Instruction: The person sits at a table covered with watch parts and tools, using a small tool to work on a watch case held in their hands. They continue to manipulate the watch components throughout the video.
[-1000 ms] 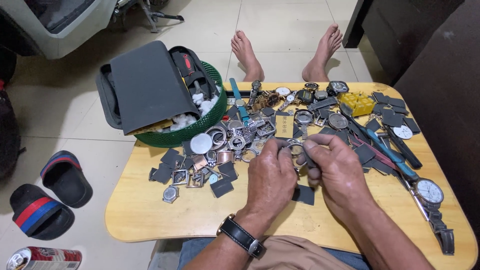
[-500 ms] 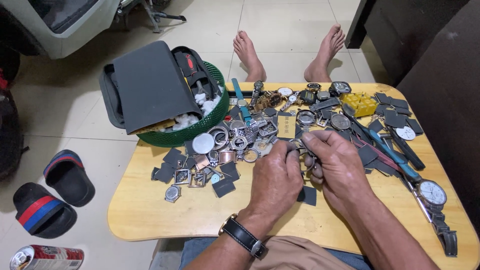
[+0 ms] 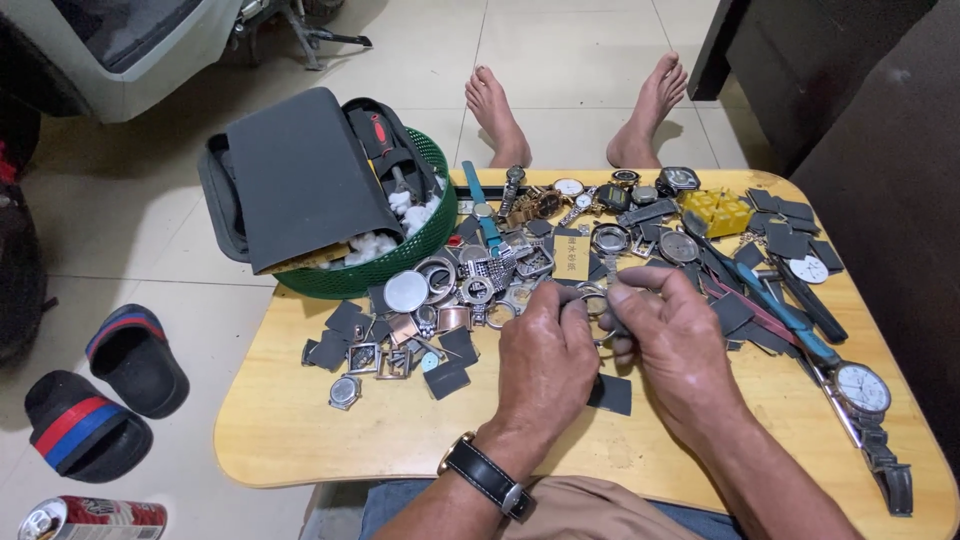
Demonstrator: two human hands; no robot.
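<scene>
Little has moved: both hands still meet over the bench (image 3: 300, 430), left hand (image 3: 548, 358) and right hand (image 3: 672, 345) pinching a small metal watch case (image 3: 592, 303) together, steadying it near the parts pile (image 3: 480, 285).

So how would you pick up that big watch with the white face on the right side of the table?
Probably best by its round case: the white-faced watch lies flat, face up, near the right edge of the wooden table. Come from above and pinch the case rim from both sides. Its metal band trails toward the near corner and would likely dangle.
</scene>
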